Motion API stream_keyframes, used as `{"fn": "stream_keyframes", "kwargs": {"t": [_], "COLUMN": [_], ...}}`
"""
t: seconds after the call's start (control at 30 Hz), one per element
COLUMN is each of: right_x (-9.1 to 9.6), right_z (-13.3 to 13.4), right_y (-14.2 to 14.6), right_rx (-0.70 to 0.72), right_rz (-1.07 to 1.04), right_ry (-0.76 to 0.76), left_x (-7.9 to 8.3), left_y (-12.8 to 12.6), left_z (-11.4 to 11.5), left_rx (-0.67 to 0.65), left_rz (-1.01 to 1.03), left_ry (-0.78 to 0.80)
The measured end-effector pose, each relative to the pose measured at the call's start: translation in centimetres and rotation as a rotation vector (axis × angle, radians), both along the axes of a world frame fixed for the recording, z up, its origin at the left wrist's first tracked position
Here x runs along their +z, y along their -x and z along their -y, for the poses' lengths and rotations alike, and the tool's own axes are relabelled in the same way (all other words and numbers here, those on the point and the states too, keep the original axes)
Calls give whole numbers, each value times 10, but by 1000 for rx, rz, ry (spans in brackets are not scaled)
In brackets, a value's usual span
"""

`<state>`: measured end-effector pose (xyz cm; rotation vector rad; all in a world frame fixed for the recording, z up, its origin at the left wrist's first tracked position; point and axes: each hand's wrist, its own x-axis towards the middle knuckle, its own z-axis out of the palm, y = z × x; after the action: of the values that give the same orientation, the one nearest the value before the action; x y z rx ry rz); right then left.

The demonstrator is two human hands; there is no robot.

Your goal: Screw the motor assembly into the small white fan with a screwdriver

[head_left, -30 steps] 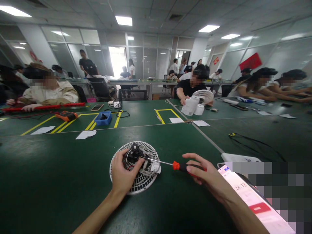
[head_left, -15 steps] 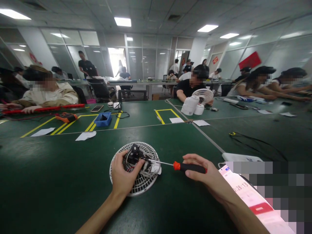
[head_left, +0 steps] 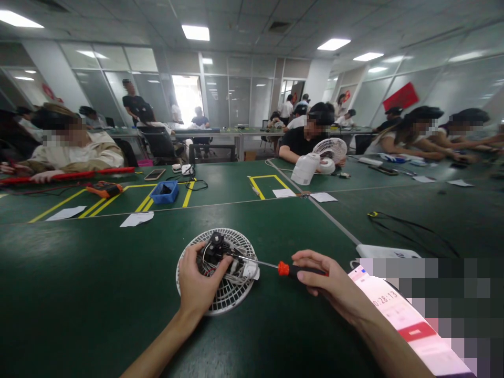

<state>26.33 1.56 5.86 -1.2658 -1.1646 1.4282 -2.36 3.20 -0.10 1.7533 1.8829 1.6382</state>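
Observation:
On the green table lies a round white fan grille (head_left: 230, 303) with a black fan motor (head_left: 216, 245) and a bundle of white cable with a plug (head_left: 251, 270) on top. My left hand (head_left: 200, 281) is closed around the motor, thumb and fingers on either side of it. From the right, my right hand (head_left: 321, 273) grips the black handle of a screwdriver (head_left: 284, 268) with an orange collar. Its metal shaft runs leftward, nearly level, and the tip meets the motor near my left thumb; the exact contact point is too small to make out.
A phone showing a timer (head_left: 388, 299) lies at the right, beside a white box-like object (head_left: 388, 252) and a black cord (head_left: 409, 231). Farther off are a blue bin (head_left: 164, 192), paper sheets (head_left: 137, 219) and a person handling a white fan (head_left: 331, 151).
The fingers of my right hand have shifted around the screwdriver handle, with more fingers curled beneath it. My left hand and the motor stay in place. The view has shifted slightly.

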Motion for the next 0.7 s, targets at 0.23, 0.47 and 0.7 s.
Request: {"fn": "stream_keyframes", "kwargs": {"t": [0.23,0.47,0.7], "right_x": [1,-6,-1], "right_z": [1,-1,1], "right_y": [3,-3,6], "right_rx": [130,36,82], "right_rz": [80,93,133], "right_ry": [139,-86,83], "left_x": [0,0,-2], "left_y": [0,-1,0], "left_z": [-1,-1,-1], "left_rx": [6,9,14], "left_rz": [5,14,4], "left_ry": [1,-3,1]}}
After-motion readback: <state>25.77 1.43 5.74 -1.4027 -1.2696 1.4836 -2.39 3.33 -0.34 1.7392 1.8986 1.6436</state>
